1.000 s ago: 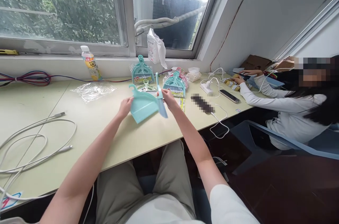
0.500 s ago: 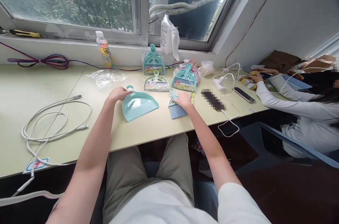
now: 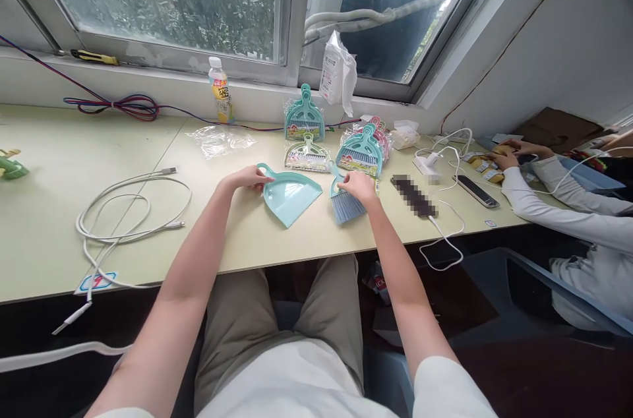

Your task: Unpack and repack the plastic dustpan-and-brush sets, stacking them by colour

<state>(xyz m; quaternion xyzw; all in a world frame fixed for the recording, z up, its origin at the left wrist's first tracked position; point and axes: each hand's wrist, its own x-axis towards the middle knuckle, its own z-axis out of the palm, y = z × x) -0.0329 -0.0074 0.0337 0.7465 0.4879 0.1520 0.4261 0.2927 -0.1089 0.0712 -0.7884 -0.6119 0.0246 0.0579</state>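
My left hand is closed on the handle of a light teal dustpan, which rests on the table with its wide edge angled towards me. To its right, my right hand grips a small teal hand brush near its top, blue bristles pointing towards me. A narrow gap separates the dustpan's corner from the brush. A bit of yellow card shows past my right hand. Behind them lie wrapped brush-and-dustpan sets: a teal stack, a pale green one and another teal one.
Crumpled clear plastic and a drink bottle are at the back. A coiled white cable lies left. On the right are a blurred dark object, a phone, a power strip and a co-worker's arms.
The view has turned a little left, bringing a green object in at the left edge. My left hand has brought the dustpan closer to the brush. My right hand keeps its grip.
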